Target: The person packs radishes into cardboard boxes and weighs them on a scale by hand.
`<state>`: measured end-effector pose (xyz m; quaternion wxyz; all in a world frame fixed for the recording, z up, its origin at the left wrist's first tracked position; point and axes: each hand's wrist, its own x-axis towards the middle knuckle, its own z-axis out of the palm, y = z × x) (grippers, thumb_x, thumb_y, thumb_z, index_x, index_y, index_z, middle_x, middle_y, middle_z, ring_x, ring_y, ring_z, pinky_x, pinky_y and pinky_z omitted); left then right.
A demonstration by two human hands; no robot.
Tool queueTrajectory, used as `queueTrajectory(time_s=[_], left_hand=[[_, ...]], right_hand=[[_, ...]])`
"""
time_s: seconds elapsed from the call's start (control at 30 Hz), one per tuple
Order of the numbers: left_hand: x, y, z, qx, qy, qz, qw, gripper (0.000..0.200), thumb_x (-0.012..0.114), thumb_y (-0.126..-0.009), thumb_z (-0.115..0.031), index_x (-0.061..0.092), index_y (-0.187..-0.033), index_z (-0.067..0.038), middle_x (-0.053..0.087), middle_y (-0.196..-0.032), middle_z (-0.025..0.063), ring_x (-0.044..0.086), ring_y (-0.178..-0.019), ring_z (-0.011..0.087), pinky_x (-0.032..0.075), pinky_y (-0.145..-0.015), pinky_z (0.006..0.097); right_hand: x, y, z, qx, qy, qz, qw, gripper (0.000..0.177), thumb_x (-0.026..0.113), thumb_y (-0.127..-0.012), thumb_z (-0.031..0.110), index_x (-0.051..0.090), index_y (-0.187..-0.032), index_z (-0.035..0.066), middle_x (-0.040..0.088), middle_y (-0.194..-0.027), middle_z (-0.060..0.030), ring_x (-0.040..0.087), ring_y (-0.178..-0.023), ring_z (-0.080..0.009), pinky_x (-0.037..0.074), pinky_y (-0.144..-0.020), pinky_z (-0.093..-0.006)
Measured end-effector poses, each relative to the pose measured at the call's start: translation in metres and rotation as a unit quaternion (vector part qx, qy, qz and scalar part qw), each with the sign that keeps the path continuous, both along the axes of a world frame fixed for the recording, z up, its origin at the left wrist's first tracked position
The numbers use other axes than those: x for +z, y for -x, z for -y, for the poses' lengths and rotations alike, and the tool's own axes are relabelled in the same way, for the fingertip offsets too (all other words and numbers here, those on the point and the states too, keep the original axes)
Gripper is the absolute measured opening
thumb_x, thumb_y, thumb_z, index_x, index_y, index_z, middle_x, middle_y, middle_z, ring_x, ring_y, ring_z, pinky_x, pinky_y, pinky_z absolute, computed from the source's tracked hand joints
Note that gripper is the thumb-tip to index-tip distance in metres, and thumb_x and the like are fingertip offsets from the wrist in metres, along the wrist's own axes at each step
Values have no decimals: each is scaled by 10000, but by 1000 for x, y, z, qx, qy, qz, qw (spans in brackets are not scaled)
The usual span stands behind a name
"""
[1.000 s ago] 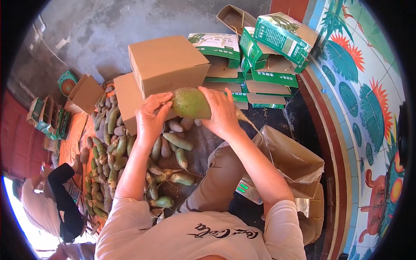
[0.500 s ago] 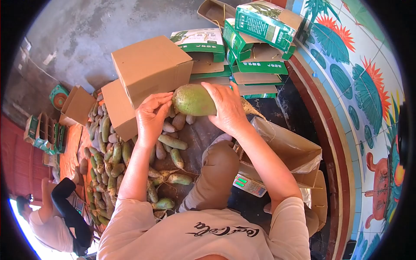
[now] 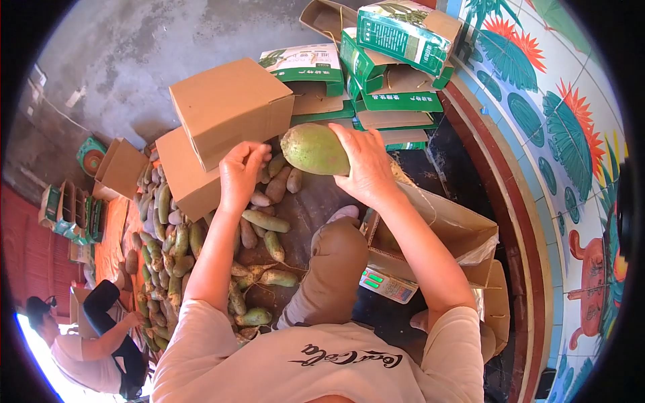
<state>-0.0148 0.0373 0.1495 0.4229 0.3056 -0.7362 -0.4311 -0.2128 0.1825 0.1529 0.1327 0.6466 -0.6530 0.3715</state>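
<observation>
My right hand [image 3: 366, 164] grips a large green radish [image 3: 314, 149] from its right side, holding it up in front of me. Just left of the radish, apart from it, is my left hand [image 3: 243, 171], its fingers curled together in a pinch. Whatever those fingertips may hold is too small to make out. Below my hands a pile of green radishes [image 3: 178, 252] covers the floor to the left. Under my right forearm stands an open carton [image 3: 457, 225] with a clear plastic lining.
A digital scale [image 3: 388, 285] with a lit green display sits beside the carton. Plain brown boxes [image 3: 232, 101] stand ahead, with green printed cartons [image 3: 396, 101] stacked behind. A co-worker [image 3: 87, 349] sits at lower left, reaching toward the pile. A painted tile wall [image 3: 537, 134] borders the right.
My right hand has carried the radish slightly right. My left hand has come away from the radish's end and its fingers have curled in. The co-worker's arm now reaches toward the pile.
</observation>
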Motion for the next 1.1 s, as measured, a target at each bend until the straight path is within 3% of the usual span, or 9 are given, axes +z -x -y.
queueTrajectory(time_s=[0.1,0.2,0.3,0.5,0.6,0.77,0.97,1.1], left_hand=[[21,14,-29,-30,54,-76,995,109,593,-828,32,663,-911,24,655,-837,84,610,-798,150,490,-723,260],[27,9,-27,-52,161,15,985,176,594,-811,65,670,-960,10,651,-875,99,606,-844,151,489,-756,259],[30,7,-25,-86,200,22,976,163,595,-808,64,671,-940,7,652,-847,87,616,-826,160,493,-743,260],[42,16,-30,-13,271,101,957,105,598,-830,11,663,-911,10,659,-824,60,628,-784,156,500,-691,266],[35,18,-23,-28,16,-14,999,103,614,-838,-25,661,-924,6,656,-806,32,624,-783,122,492,-672,253],[42,11,-37,-76,53,-12,996,98,649,-813,-6,672,-909,2,604,-936,28,553,-784,72,459,-686,207],[37,10,-34,-125,-78,-74,986,82,649,-813,-1,664,-894,3,600,-960,61,588,-852,124,515,-769,265],[36,10,-35,-137,-62,-88,985,57,656,-808,-3,669,-863,4,602,-950,67,587,-845,125,527,-738,270]], right_hand=[[0,0,-5,-4,-18,-1,1000,828,760,-556,65,388,-1292,139,557,-1083,-99,522,-1039,-294,297,-1011,-513],[4,-3,-12,1,-43,10,999,827,771,-553,73,395,-1289,127,554,-1115,-125,510,-1081,-307,293,-1025,-507],[5,0,-17,6,-48,9,999,822,771,-555,74,397,-1285,128,554,-1114,-129,510,-1080,-311,292,-1025,-510],[5,1,-19,12,-41,19,999,815,771,-550,78,403,-1275,124,553,-1099,-133,510,-1074,-315,297,-1019,-509],[7,2,-18,10,-23,12,1000,818,773,-545,78,404,-1274,123,554,-1086,-127,511,-1061,-311,301,-1016,-505],[5,5,-21,-15,-15,-31,999,865,775,-548,63,375,-1310,149,552,-1055,-87,531,-996,-286,282,-1022,-522],[12,2,-25,-18,4,-64,998,886,774,-545,52,367,-1327,132,533,-1073,-97,525,-993,-283,278,-1012,-542],[17,3,-26,-27,7,-99,995,903,771,-535,45,364,-1335,134,528,-1075,-108,521,-992,-289,281,-1010,-544]])
